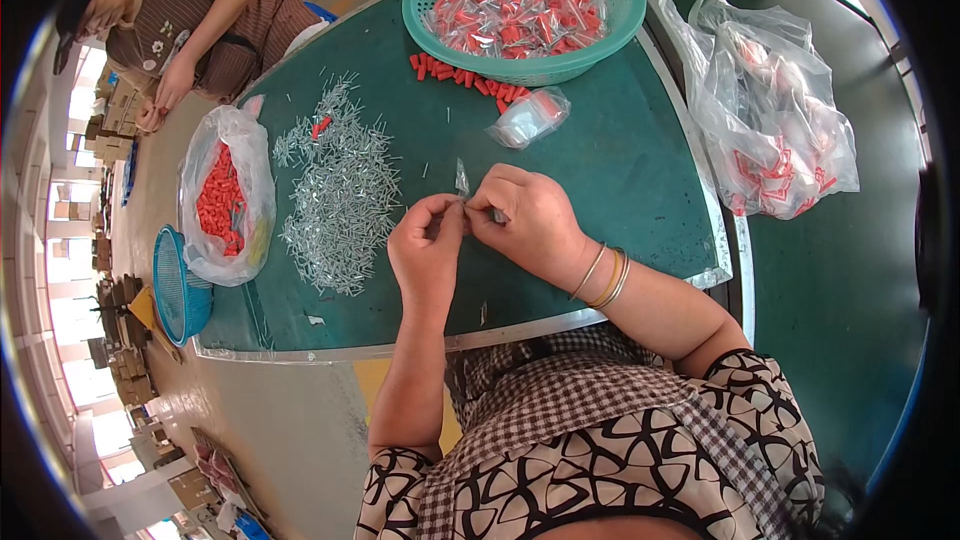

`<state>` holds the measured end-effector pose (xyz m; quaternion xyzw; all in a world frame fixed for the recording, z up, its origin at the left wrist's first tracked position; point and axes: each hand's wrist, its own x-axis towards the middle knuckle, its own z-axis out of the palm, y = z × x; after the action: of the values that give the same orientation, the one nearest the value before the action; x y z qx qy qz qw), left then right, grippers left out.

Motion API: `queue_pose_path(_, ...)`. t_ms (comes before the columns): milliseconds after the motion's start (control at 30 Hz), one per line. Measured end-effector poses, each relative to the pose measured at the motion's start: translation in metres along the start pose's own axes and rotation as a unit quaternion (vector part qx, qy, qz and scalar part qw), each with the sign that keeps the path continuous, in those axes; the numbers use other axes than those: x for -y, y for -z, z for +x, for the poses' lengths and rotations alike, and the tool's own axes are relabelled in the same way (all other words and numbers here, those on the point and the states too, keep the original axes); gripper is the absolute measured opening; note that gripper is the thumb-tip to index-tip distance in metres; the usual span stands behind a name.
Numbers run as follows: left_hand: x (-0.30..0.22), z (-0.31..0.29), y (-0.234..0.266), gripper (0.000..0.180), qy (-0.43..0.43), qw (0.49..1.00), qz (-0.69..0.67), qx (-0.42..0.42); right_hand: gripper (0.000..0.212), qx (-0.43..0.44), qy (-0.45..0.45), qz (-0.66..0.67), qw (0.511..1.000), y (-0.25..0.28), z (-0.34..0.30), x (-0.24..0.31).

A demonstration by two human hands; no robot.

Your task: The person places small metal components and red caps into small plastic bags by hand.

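Observation:
My left hand (pixel 426 252) and my right hand (pixel 530 218) meet over the green table, fingertips pinched together. A small clear plastic bag (pixel 461 178) sticks up from between them; its lower part is hidden by the fingers. Left of my left hand spreads a big heap of small silvery screws or nails (pixel 345 205), with a few red pieces on its far part. Beyond my hands lie loose red plastic plugs (pixel 462 76) and a clear bag stack (pixel 528 120) with something red by it. Bracelets circle my right wrist.
A green basket (pixel 420 35) full of small bags with red pieces stands at the far edge. A plastic bag (pixel 258 160) of red plugs and a blue basket (pixel 172 290) are at left. White plastic bags (pixel 775 110) lie right. A co-worker (pixel 190 30) sits far left.

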<state>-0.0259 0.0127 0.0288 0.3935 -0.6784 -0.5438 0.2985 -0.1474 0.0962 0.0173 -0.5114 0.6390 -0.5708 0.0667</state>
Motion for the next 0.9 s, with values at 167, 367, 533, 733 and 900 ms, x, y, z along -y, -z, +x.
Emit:
queue_pose_path(167,-0.001,0.001,-0.002,0.003,-0.043,0.993,0.107,-0.025,0.015,-0.017,0.007,-0.023,1.0,0.0,0.0,0.0)
queue_pose_path(367,-0.002,0.004,-0.002,0.005,-0.167,0.955,0.242,-0.043,0.015,-0.037,0.03,-0.09,0.995,0.002,0.001,-0.002)
queue_pose_path(533,-0.011,0.003,0.004,0.005,-0.113,0.968,0.224,-0.007,0.016,-0.036,0.04,-0.111,0.992,0.004,0.0,0.0)
queue_pose_path(733,-0.017,0.004,0.001,0.006,0.055,0.996,-0.059,0.037,0.016,-0.016,0.058,-0.098,0.993,0.002,0.001,0.0)
queue_pose_path(900,-0.016,0.002,0.007,0.01,-0.016,0.995,0.1,-0.002,0.016,-0.026,0.101,-0.092,0.99,0.001,0.005,0.008)
